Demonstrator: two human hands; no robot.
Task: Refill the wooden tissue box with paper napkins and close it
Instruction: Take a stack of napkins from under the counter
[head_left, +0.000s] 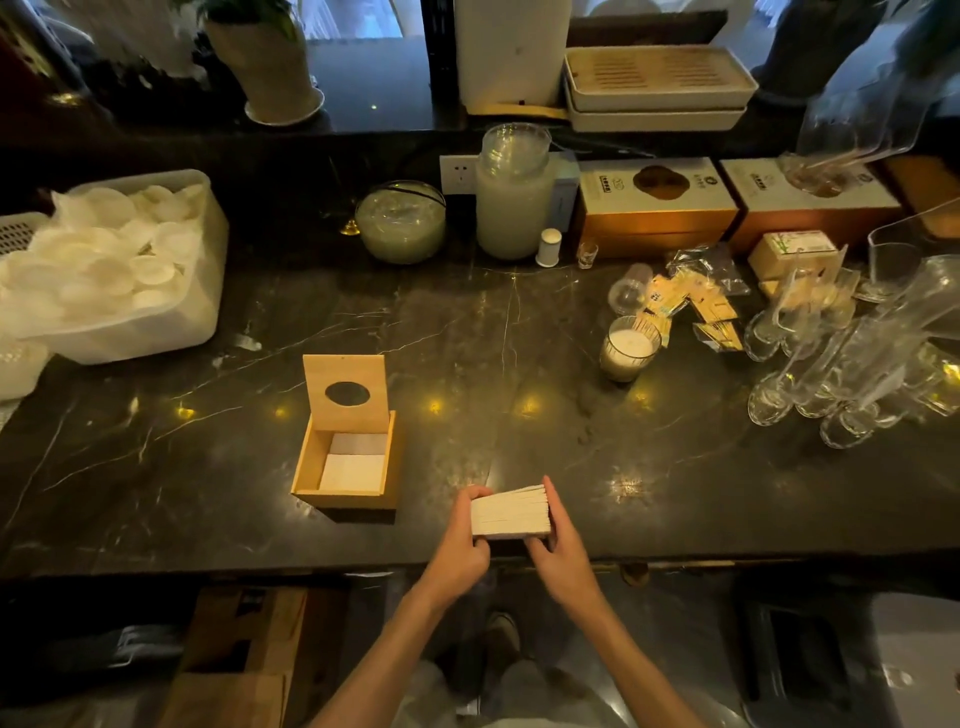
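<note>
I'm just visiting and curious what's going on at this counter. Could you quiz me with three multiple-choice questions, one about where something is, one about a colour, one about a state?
1. Where is the wooden tissue box relative to the napkin stack?
A. To its left
B. To its right
C. Beneath it

2. What colour is the countertop?
A. White
B. Dark with pale veins
C. Red

3. What state is the box's lid in?
A. Shut
B. Removed and lying flat
C. Open, standing up

Answers:
1. A: the box sits on the counter left of the stack held by the left hand and right hand.
2. B: the stone is near black with light streaks.
3. C: the lid is raised and white napkins show inside.
</note>
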